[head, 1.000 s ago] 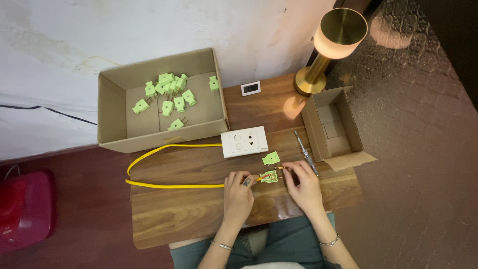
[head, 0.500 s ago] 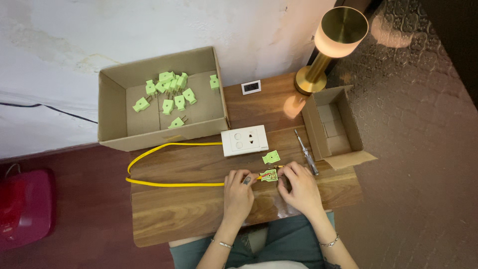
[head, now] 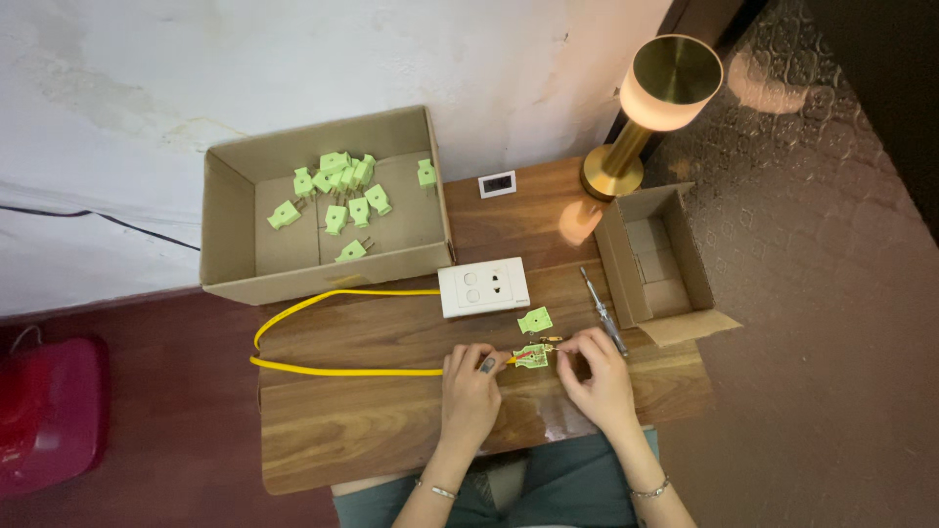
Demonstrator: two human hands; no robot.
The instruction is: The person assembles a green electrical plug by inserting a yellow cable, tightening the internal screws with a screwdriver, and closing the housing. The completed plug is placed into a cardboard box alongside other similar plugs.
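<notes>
Nearest, left hand (head: 471, 383) pinches yellow cable (head: 342, 371) at open green plug (head: 530, 357); right hand (head: 599, 372) grips its brass prongs. Beyond plug: loose green cover (head: 535, 320), white socket plate (head: 483, 287), then cardboard box (head: 227, 210) of plugs.

Two open brown cardboard boxes (head: 230, 210) (head: 675, 328) on table.
</notes>
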